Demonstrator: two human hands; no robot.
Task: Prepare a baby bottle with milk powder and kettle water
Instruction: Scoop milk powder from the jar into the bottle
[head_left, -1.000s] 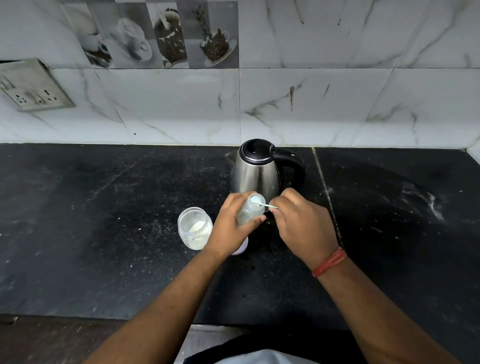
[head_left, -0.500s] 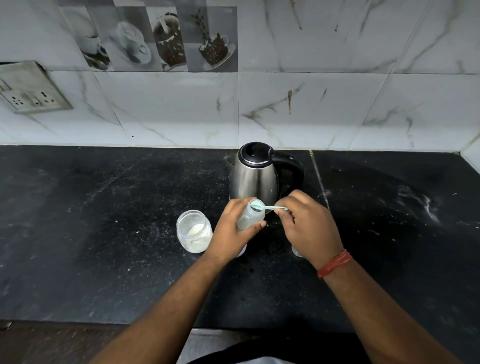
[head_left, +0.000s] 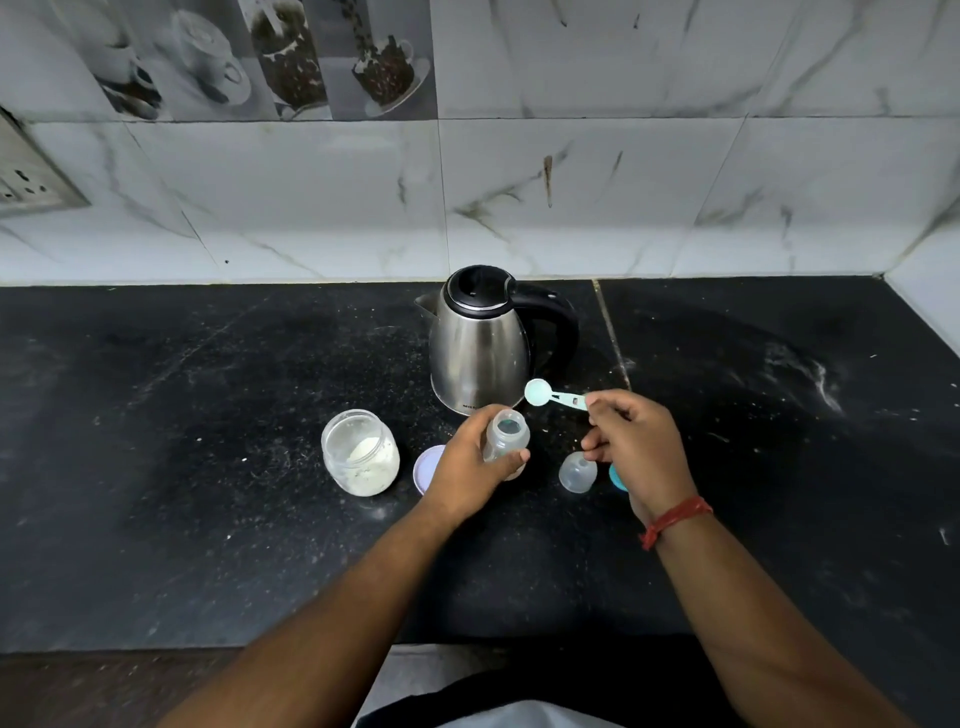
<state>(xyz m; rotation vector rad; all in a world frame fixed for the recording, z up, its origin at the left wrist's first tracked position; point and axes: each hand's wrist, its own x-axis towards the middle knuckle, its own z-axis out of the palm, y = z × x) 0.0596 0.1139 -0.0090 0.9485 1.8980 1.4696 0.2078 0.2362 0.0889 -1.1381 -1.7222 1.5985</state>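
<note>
left hand (head_left: 470, 467) is wrapped around the baby bottle (head_left: 506, 435), holding it upright on the black table (head_left: 182, 467) with its mouth uncovered. right hand (head_left: 631, 447) pinches the handle of a pale blue scoop (head_left: 550, 396), raised just beyond the bottle mouth with the bowl facing up; the bowl looks empty, though that is hard to confirm.

progress, as judged: the powder stage appears under way or near its end. no water can be made out in the bottle, and how much powder lies inside cannot be told. still outstanding: pouring from the kettle, fitting the teat and closing up.

surroundings, by size: the steel kettle (head_left: 480, 345) stands lid shut just behind the bottle, handle turned right, within easy reach. the powder jar (head_left: 360, 453) stands open to the left of the left hand, with a little white powder at the bottom. a pale round lid (head_left: 428, 467) lies between the jar and that hand, partly hidden. a clear teat or cap (head_left: 577, 472) sits near the right hand, beside a teal piece (head_left: 617, 478) mostly covered by the wrist.

obstructions: none serious. the scoop must be put down before the kettle is lifted. loose powder specks mark the table.
</note>
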